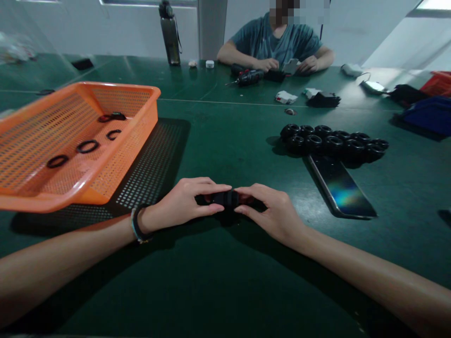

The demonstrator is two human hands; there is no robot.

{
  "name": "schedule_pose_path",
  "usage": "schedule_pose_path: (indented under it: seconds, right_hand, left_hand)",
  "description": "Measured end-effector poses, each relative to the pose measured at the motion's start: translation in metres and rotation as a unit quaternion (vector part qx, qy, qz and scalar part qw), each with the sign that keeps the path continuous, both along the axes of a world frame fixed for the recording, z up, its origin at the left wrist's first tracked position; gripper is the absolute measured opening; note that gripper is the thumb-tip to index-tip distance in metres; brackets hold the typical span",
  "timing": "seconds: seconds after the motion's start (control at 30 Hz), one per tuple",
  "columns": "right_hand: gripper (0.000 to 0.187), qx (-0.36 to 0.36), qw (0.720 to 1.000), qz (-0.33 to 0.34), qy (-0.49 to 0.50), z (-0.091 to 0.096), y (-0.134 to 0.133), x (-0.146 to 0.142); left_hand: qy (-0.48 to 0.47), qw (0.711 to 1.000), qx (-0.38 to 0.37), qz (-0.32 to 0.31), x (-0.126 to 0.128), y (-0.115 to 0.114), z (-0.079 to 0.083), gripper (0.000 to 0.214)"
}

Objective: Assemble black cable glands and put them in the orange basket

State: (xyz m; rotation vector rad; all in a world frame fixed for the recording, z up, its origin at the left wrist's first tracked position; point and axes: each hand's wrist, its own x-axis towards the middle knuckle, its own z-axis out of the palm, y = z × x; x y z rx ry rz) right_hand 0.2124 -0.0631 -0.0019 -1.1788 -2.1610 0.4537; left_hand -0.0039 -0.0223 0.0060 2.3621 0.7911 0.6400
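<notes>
Between my two hands, low over the green table, is a small black ridged part, round as far as it shows. My left hand pinches its left side between thumb and fingers. From the other side my right hand grips it, with thumb and fingertips on its right end. The fingers cover much of the part, so its exact kind cannot be made out. To the right of my hands, several black round parts with holes in their tops stand grouped in rows.
On the left stands an orange perforated basket with several black rings inside. A phone lies at the right. Across the table, a person handles a pale part near a power drill. A bottle stands at the back.
</notes>
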Motion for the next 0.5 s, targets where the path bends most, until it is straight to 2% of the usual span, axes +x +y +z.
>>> schedule_pose_path:
  seconds: [0.2, 0.5]
  right_hand:
    - [0.03, 0.02, 1.0, 0.01, 0.009, -0.0014, -0.0003, 0.0001]
    - [0.02, 0.053, 0.998, 0.014, -0.001, -0.0026, -0.0008, -0.0009]
  left_hand:
    - [-0.01, 1.0, -0.003, -0.002, -0.0007, 0.0001, -0.0004, 0.035]
    - [-0.01, 1.0, 0.0, -0.01, 0.0003, 0.0001, 0.0009, 0.035]
